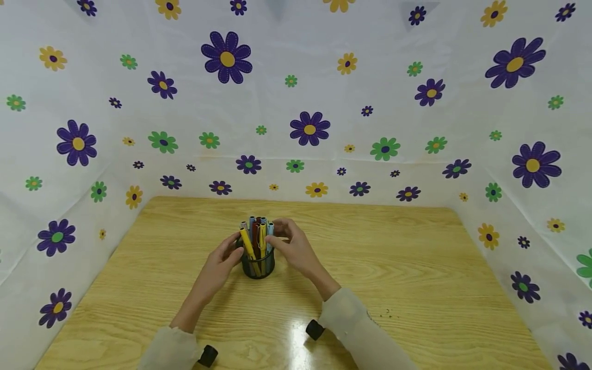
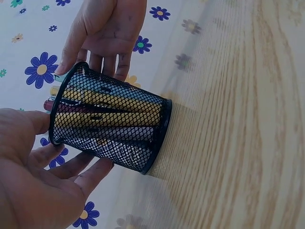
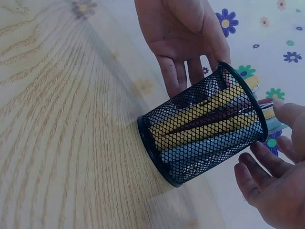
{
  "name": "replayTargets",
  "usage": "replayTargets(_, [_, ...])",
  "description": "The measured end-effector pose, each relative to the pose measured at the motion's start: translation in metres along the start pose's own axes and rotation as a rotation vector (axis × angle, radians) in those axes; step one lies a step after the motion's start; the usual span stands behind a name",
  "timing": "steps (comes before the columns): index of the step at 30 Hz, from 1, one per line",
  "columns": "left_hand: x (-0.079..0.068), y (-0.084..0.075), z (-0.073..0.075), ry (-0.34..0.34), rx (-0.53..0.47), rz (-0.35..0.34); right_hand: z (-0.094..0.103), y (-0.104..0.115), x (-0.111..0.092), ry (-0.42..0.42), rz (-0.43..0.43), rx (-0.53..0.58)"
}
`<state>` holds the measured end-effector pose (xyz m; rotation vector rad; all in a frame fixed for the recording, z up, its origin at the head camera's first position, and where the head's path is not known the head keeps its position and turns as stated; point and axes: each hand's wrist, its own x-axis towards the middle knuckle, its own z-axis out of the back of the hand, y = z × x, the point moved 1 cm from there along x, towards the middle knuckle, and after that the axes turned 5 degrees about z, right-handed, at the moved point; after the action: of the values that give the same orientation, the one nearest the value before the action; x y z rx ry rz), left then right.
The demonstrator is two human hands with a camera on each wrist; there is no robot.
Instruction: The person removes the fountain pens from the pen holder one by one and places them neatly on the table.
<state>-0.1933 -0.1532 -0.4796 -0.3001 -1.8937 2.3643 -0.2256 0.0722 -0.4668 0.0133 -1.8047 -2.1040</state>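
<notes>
Left hand (image 1: 219, 266) curved round mesh pen cup (image 2: 109, 125), thumb at rim, fingertips against side. Right hand (image 1: 298, 249) opposite, fingers bent, thumb against light-blue pen (image 1: 271, 230); whether it grips, we cannot tell. Cup upright between both hands, on wood-grain tabletop (image 1: 393, 257), left of middle toward far edge. Inside, we see yellow pens (image 1: 247, 243) and dark red pen (image 1: 255, 237), tops above rim. Flower-print sheet (image 1: 268, 103) behind and at both sides. Pale sleeves (image 1: 361, 324) on both forearms.
</notes>
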Motion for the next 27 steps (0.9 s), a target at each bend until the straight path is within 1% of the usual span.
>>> replayTargets(11, [0.0030,0.0029,0.0002,-0.001,-0.007,-0.004,-0.0018,-0.0008,0.0036,-0.012,0.012,-0.042])
replayTargets(22, [0.0023,0.0016,0.0001,-0.008,-0.015,0.018,-0.0039,-0.0018,0.0055,-0.038,0.041,-0.052])
replayTargets(27, [0.0022,0.0014,0.0003,-0.013,-0.010,0.023,-0.0042,-0.0006,0.0059,-0.036,0.042,-0.063])
